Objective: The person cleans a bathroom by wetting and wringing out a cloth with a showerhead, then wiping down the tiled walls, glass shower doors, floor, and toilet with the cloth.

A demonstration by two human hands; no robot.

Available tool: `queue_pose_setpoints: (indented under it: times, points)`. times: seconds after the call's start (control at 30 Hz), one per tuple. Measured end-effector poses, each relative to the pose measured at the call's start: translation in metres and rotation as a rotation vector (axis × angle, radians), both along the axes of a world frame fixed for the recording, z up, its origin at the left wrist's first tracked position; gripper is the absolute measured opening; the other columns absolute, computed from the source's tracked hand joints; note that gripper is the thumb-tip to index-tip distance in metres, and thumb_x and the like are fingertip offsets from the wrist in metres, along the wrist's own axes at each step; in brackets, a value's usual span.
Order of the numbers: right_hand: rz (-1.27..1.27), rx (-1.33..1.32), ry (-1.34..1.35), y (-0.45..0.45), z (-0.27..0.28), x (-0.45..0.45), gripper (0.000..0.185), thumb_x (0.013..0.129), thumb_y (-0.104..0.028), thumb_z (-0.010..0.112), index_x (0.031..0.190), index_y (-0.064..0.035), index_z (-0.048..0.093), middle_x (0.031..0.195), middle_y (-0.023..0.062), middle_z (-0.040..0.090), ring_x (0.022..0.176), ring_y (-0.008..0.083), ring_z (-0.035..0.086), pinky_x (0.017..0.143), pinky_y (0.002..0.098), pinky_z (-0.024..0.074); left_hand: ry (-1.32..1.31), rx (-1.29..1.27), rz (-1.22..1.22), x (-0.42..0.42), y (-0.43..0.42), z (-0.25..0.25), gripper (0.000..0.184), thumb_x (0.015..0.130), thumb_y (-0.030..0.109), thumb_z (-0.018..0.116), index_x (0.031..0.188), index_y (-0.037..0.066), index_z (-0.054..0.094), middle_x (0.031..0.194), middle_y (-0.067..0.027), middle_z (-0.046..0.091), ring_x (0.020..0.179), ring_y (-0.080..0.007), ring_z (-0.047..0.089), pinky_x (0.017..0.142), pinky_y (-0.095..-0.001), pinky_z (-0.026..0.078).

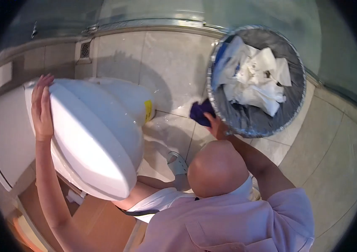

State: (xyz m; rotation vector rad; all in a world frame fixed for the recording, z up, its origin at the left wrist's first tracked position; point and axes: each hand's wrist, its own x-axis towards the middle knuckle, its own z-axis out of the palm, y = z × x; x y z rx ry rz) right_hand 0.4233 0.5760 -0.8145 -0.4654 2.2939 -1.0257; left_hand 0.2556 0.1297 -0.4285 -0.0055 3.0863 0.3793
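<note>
My left hand (43, 113) rests against the back end of a white toilet's closed lid (94, 138), its fingers stretched along the edge. On the right, my right hand (216, 125) grips a dark purple cloth (201, 112) low beside the bin. The bin (256, 135) has a grey liner and holds crumpled white paper (262, 75) and something blue. A yellow label (148, 110) sits on the toilet's white base (130, 98). Part of my right hand is close to the bin's rim, and I cannot tell whether they touch.
Wet-looking grey floor tiles (174, 63) lie around the toilet and bin. A floor drain (85, 50) is at the upper left, near a glass partition (153, 10) along the top. My knee (216, 168) and a light slipper (177, 163) are below. A wooden cabinet (103, 218) stands at lower left.
</note>
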Motion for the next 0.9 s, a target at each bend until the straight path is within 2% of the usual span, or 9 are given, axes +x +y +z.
queue_pose_setpoints:
  times: [0.07, 0.2, 0.23, 0.33, 0.37, 0.57, 0.6, 0.73, 0.9]
  points:
    - [0.059, -0.036, 0.108, -0.061, 0.014, -0.026, 0.056, 0.074, -0.031, 0.07, 0.126, -0.0261, 0.049, 0.105, 0.0141, 0.042, 0.094, 0.0361, 0.054, 0.077, 0.0483, 0.0487, 0.014, -0.053, 0.003, 0.0, 0.005, 0.0, 0.039, 0.097, 0.024, 0.035, 0.113, -0.001, 0.059, 0.123, -0.0123, 0.056, 0.127, -0.0287, 0.04, 0.108, -0.0371, 0.025]
    - [0.43, -0.037, 0.269, -0.127, 0.007, -0.026, 0.048, 0.075, -0.027, 0.066, 0.122, -0.0255, 0.056, 0.114, 0.0133, 0.048, 0.101, 0.0304, 0.049, 0.082, 0.0422, 0.0419, 0.014, -0.09, -0.005, -0.002, 0.004, 0.002, 0.044, 0.097, 0.032, 0.034, 0.114, 0.001, 0.059, 0.121, -0.0118, 0.057, 0.126, -0.0299, 0.041, 0.107, -0.037, 0.026]
    - [0.534, 0.01, 0.332, -0.133, 0.007, -0.014, 0.049, 0.069, -0.033, 0.07, 0.117, -0.0315, 0.059, 0.123, 0.0075, 0.047, 0.104, 0.0247, 0.045, 0.089, 0.0406, 0.0359, 0.023, -0.088, 0.004, -0.001, 0.004, 0.001, 0.043, 0.097, 0.032, 0.034, 0.114, 0.001, 0.059, 0.121, -0.0117, 0.057, 0.126, -0.0297, 0.041, 0.107, -0.037, 0.026]
    - [0.777, -0.007, 0.485, -0.12, 0.004, 0.006, 0.033, 0.081, -0.022, 0.052, 0.111, -0.0318, 0.062, 0.121, 0.004, 0.049, 0.103, 0.023, 0.046, 0.085, 0.0372, 0.036, 0.041, -0.069, -0.007, -0.002, 0.006, 0.001, 0.042, 0.096, 0.033, 0.036, 0.114, 0.002, 0.06, 0.12, -0.0118, 0.058, 0.125, -0.0295, 0.042, 0.106, -0.0374, 0.027]
    - [0.626, -0.049, 0.72, -0.109, -0.005, 0.016, 0.029, 0.081, -0.021, 0.051, 0.104, -0.0346, 0.063, 0.119, 0.0003, 0.05, 0.104, 0.0223, 0.045, 0.085, 0.0378, 0.0367, 0.041, -0.062, -0.01, -0.002, 0.006, 0.001, 0.042, 0.096, 0.033, 0.037, 0.113, 0.002, 0.06, 0.12, -0.0118, 0.058, 0.125, -0.0295, 0.042, 0.106, -0.0375, 0.027]
    - [0.528, 0.081, 0.34, -0.02, -0.005, -0.007, 0.024, 0.081, -0.019, 0.052, 0.1, -0.0263, 0.064, 0.114, 0.0065, 0.052, 0.1, 0.0284, 0.052, 0.082, 0.0437, 0.0429, 0.06, -0.068, 0.0, -0.001, 0.009, 0.003, 0.039, 0.096, 0.031, 0.04, 0.112, 0.002, 0.06, 0.119, -0.0119, 0.058, 0.125, -0.0303, 0.042, 0.106, -0.0372, 0.027]
    - [0.305, 0.2, 0.162, -0.004, -0.023, -0.003, 0.03, 0.077, -0.017, 0.057, 0.104, -0.0253, 0.063, 0.116, 0.009, 0.051, 0.101, 0.0322, 0.052, 0.083, 0.0455, 0.0433, 0.082, -0.059, -0.005, 0.0, 0.009, 0.003, 0.038, 0.095, 0.031, 0.042, 0.11, 0.002, 0.061, 0.117, -0.0126, 0.059, 0.123, -0.0318, 0.044, 0.105, -0.0374, 0.029]
    - [0.196, 0.239, 0.489, 0.074, -0.006, -0.017, 0.043, 0.069, -0.013, 0.068, 0.11, -0.0213, 0.06, 0.11, 0.0167, 0.055, 0.099, 0.0368, 0.055, 0.084, 0.0455, 0.0452, 0.219, -0.124, -0.033, 0.001, 0.002, -0.002, 0.034, 0.091, 0.029, 0.049, 0.111, 0.004, 0.061, 0.117, -0.0118, 0.06, 0.123, -0.0317, 0.044, 0.105, -0.0417, 0.027]
    - [0.089, 0.051, 0.402, 0.1, -0.01, -0.038, 0.052, 0.068, -0.013, 0.069, 0.118, -0.016, 0.053, 0.104, 0.0179, 0.058, 0.096, 0.0319, 0.058, 0.084, 0.0397, 0.046, 0.451, -0.262, 0.014, 0.015, 0.012, 0.004, 0.038, 0.088, 0.031, 0.056, 0.119, 0.01, 0.056, 0.127, -0.0098, 0.053, 0.128, -0.0294, 0.039, 0.106, -0.0518, 0.018]
